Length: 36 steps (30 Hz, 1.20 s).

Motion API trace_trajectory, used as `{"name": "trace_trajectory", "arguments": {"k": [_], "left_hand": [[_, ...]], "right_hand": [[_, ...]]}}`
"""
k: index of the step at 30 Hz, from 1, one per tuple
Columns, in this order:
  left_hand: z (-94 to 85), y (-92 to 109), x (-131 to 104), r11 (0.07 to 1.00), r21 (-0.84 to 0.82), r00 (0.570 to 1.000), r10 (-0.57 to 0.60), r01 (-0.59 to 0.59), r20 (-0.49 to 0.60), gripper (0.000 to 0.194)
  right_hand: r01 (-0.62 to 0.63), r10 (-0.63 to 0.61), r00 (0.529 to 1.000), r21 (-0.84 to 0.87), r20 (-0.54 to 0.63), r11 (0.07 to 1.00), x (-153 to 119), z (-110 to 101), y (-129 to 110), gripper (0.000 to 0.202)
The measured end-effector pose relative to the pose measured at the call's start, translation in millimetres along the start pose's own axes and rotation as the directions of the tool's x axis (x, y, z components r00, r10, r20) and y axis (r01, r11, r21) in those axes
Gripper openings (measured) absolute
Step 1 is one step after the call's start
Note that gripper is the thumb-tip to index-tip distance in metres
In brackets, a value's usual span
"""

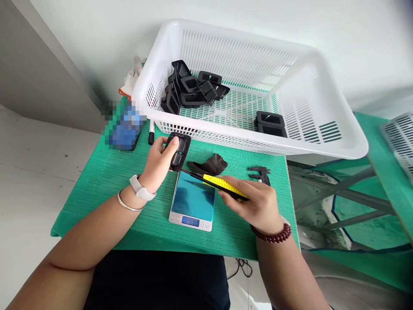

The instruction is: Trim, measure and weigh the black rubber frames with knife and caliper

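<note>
My left hand (pixel 161 160) grips a black plastic frame part (pixel 179 151), with the thumb across its face. In my right hand (pixel 254 197) is a yellow and black utility knife (pixel 222 182), its tip pointing left at the lower edge of the part. Whether the blade touches the part I cannot tell. Beneath the knife lies a digital scale (pixel 192 198) with a shiny blue-green plate and a lit display. A crumpled dark cloth-like piece (pixel 211 164) rests just behind the knife.
A large white plastic basket (pixel 232 133) stands at the back, holding several black frame parts (pixel 193 90). Black calipers (pixel 260 173) lie at right on the green mat (pixel 135 230). Toward the left are a marker (pixel 151 132), a blurred blue item (pixel 126 129) and a pale glove (pixel 131 79).
</note>
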State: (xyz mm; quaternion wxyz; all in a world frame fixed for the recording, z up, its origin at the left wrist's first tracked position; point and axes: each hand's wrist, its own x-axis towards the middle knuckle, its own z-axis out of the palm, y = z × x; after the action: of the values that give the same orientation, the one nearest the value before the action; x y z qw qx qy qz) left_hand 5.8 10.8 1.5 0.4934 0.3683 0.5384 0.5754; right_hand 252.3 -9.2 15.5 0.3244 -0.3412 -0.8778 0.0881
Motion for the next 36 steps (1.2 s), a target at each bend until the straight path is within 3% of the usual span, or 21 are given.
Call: {"name": "trace_trajectory", "arguments": {"k": [4, 10, 17, 36], "left_hand": [[1.4, 1.5, -1.4, 0.999, 0.049, 1.0, 0.011, -0.011, 0.0, 0.054], [-1.7, 2.3, -5.8, 0.96, 0.208, 0.977, 0.205, -0.19, -0.051, 0.048], [-2.2, 5.2, -10.2, 0.914, 0.321, 0.959, 0.28, -0.25, -0.05, 0.043], [-1.8, 3.3, -9.7, 0.919, 0.308, 0.962, 0.271, -0.245, -0.042, 0.042]], "right_hand": [[-0.012, 0.011, 1.0, -0.022, -0.012, 1.0, -1.3, 0.8, 0.9, 0.025], [-0.03, 0.03, 1.0, -0.013, 0.009, 0.999, -1.4, 2.4, 1.3, 0.023], [-0.046, 0.046, 0.999, 0.008, 0.023, 0.999, -1.0, 3.2, 0.6, 0.022], [-0.038, 0.038, 0.999, -0.027, -0.018, 0.999, -0.5, 5.0, -1.5, 0.022]]}}
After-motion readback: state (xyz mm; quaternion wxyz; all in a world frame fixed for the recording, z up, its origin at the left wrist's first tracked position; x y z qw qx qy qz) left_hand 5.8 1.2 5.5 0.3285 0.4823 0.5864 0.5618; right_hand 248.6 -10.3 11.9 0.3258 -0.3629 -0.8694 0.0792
